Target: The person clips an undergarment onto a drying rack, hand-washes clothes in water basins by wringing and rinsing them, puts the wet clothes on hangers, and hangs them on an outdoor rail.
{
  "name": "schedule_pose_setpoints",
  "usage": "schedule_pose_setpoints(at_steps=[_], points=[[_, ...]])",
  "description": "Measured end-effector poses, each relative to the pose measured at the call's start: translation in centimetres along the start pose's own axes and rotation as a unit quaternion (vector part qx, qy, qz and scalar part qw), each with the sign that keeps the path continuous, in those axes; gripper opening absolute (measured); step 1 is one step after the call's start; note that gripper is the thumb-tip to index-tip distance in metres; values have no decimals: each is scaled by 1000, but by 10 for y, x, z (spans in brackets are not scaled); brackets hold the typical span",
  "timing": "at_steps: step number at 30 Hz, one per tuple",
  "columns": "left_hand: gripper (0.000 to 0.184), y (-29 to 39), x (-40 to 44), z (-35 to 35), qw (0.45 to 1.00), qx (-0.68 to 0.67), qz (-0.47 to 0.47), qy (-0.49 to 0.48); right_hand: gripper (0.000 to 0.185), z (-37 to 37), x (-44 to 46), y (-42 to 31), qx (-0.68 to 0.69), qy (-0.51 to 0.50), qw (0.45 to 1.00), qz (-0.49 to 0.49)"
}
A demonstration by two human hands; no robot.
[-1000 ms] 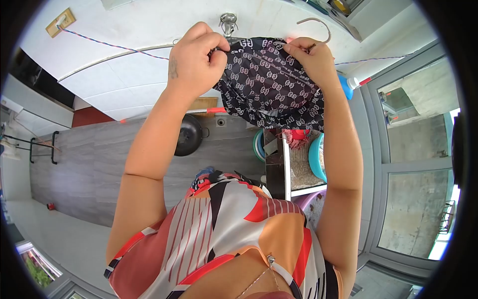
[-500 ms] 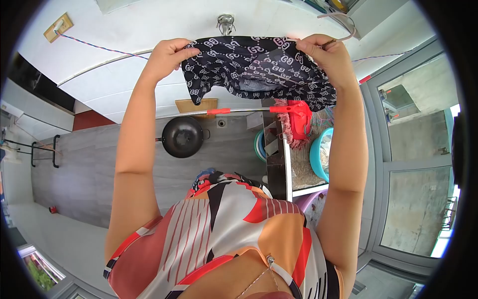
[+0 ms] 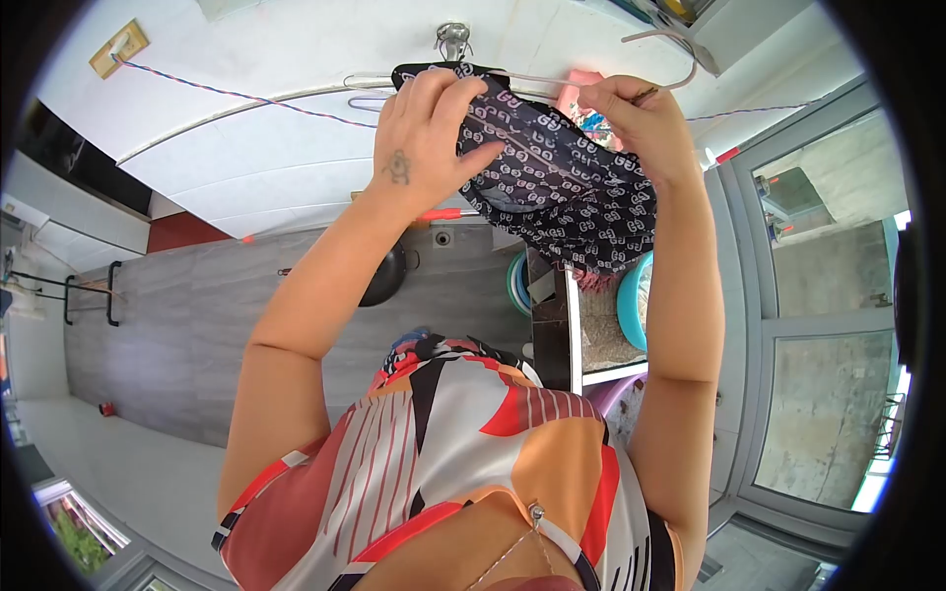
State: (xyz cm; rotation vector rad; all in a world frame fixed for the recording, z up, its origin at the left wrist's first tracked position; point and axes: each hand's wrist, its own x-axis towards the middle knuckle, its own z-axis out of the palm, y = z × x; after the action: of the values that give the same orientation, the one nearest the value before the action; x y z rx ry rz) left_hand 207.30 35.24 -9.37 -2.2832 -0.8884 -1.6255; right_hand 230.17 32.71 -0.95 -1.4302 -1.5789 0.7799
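Note:
A black garment (image 3: pixel 562 167) with a white logo print hangs bunched between my hands, its exact kind unclear. My left hand (image 3: pixel 424 128) lies over its left upper part, fingers curled on the cloth and thumb apart lower down. My right hand (image 3: pixel 641 123) pinches a pale thin clothes hanger (image 3: pixel 542 82) at the garment's upper right. The hanger's hook (image 3: pixel 685 49) curves up past that hand. Whether my right fingers also grip cloth is hidden. Behind my left hand, a black strip of cloth and thin wire loops (image 3: pixel 365 94) show against the wall.
A metal tap (image 3: pixel 453 41) sits on the wall above the garment. A twisted cord (image 3: pixel 236 94) runs from a wall socket (image 3: pixel 118 47). Below are a wok (image 3: pixel 386 276) on the floor, a red-handled pole (image 3: pixel 439 214) and a turquoise basin (image 3: pixel 631 305).
My left hand has moved right and turned its back to view, letting the left corner go. The garment has bunched toward the right. More of the hanger and a pink object behind now show.

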Motion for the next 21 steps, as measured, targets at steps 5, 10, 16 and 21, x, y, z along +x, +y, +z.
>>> schedule_pose_setpoints(at_steps=[5, 10, 16, 21], points=[[36, -9, 12, 14, 991, -75, -107, -21, 20, 7, -12, -9, -45, 14, 999, -22], [32, 8, 30, -13, 872, -402, -240, -143, 20, 7, -11, 12, -71, 27, 996, -42], [31, -21, 49, -7, 981, 29, 183, -63, 20, 3, -16, 4, -17, -12, 999, -32], [25, -29, 48, -3, 959, -71, -64, -268, 32, 4, -11, 3, 2, -17, 997, -73]])
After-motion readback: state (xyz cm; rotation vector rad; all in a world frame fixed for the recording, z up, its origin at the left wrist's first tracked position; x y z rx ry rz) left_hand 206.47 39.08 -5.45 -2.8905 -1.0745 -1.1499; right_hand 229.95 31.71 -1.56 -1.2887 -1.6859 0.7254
